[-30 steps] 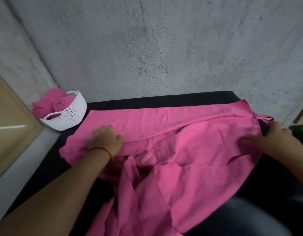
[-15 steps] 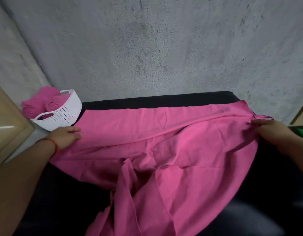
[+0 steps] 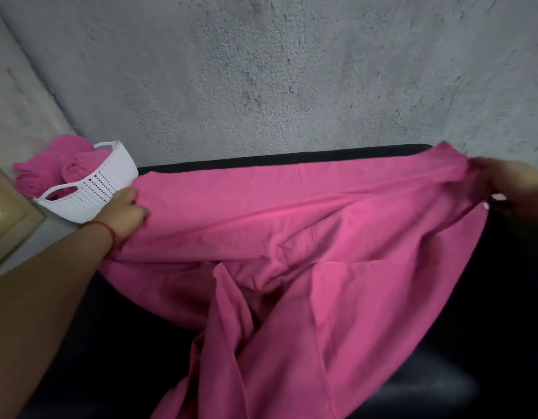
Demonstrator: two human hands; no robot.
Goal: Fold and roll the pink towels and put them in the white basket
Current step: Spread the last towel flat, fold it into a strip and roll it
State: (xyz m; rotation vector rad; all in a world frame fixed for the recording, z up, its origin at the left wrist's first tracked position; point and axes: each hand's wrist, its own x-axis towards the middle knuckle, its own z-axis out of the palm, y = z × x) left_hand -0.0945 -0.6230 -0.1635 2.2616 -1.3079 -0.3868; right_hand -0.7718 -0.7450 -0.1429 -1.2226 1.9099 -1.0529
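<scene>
A large pink towel [image 3: 291, 237] lies spread and creased across the black table [image 3: 261, 157], its near part hanging over the front edge. My left hand [image 3: 125, 210] grips the towel's far left edge, right beside the white basket [image 3: 92, 192]. My right hand [image 3: 512, 189], blurred, pinches the towel's far right corner and holds it slightly raised. The basket stands at the table's far left corner with rolled pink towels [image 3: 50, 170] in it.
A rough grey concrete wall [image 3: 291, 71] rises directly behind the table. A beige framed panel [image 3: 4, 219] stands at the left edge. Dark bare tabletop [image 3: 80, 343] shows at the near left.
My left hand slid left from the towel's middle to its left edge by the basket. My right hand drew the right corner outward and up, stretching the far edge taut.
</scene>
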